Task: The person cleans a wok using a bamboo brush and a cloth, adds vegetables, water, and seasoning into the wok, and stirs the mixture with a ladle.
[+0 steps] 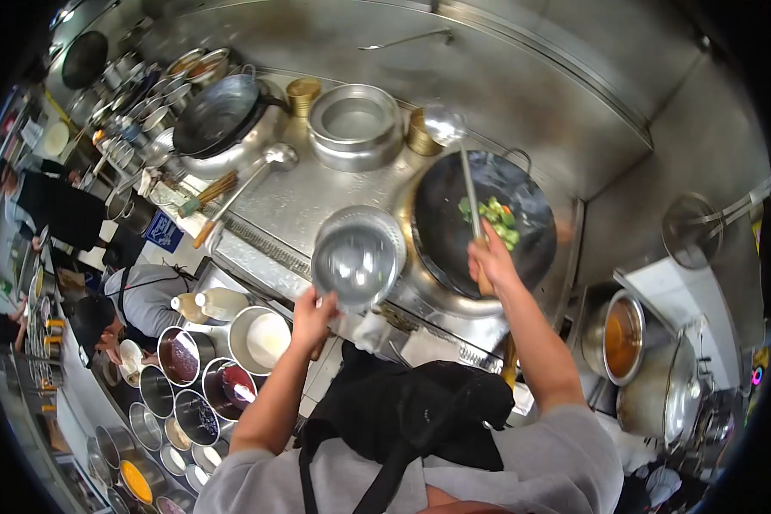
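My right hand [491,257] is closed around the handle of a long metal ladle [468,184], near its wooden end. The ladle's bowl points away from me, above the far rim of a black wok [527,227]. Chopped green vegetables [499,218] with a bit of orange lie in the wok. To the left, my left hand [314,317] grips a round metal strainer [384,230] with a perforated rim. Its deep bowl is beside the wok, over the counter's front edge. A wooden handle end shows below that hand. A white cloth [371,331] lies near the strainer.
A metal pot [356,154] stands behind the strainer; another wok [217,116] is at back left. A second ladle [248,190] and a bamboo brush [210,193] lie on the counter. Ingredient containers [180,355] sit left; a co-worker [146,300] bends nearby. Orange liquid fills a pot [623,338] right.
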`<act>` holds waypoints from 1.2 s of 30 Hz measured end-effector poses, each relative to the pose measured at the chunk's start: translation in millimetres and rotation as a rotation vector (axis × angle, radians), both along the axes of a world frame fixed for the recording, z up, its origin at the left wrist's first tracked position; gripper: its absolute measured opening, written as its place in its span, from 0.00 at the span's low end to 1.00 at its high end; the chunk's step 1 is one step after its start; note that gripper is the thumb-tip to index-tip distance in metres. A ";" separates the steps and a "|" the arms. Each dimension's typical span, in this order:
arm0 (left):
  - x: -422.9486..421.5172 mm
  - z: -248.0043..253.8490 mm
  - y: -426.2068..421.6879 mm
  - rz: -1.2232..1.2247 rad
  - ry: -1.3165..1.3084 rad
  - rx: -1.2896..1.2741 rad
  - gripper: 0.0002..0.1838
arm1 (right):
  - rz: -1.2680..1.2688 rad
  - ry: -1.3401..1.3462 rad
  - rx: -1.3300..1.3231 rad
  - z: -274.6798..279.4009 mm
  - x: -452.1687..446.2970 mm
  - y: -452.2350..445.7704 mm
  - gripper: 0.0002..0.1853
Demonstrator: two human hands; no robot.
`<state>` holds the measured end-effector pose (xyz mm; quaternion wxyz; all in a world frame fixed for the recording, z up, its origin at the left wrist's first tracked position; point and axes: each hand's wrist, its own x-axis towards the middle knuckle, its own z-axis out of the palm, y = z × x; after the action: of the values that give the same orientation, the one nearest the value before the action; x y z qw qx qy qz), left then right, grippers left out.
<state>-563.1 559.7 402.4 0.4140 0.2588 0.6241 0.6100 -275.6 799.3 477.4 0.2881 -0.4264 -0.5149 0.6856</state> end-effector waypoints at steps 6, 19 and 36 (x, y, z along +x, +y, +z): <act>-37.2 12.4 -101.0 0.181 -0.329 -0.096 0.12 | -0.020 -0.231 0.225 -63.3 -255.7 136.4 0.40; -76.1 14.9 -44.4 0.070 -0.283 0.016 0.11 | 0.142 1.272 -1.068 -4.1 -262.6 134.2 0.06; 53.2 38.6 33.2 -0.093 -0.394 0.054 0.08 | -0.181 0.426 -0.550 86.4 108.9 13.3 0.06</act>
<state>-509.9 593.0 441.0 0.5487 0.1743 0.5018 0.6455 -166.8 812.6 563.8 0.3229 -0.3793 -0.1999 0.8438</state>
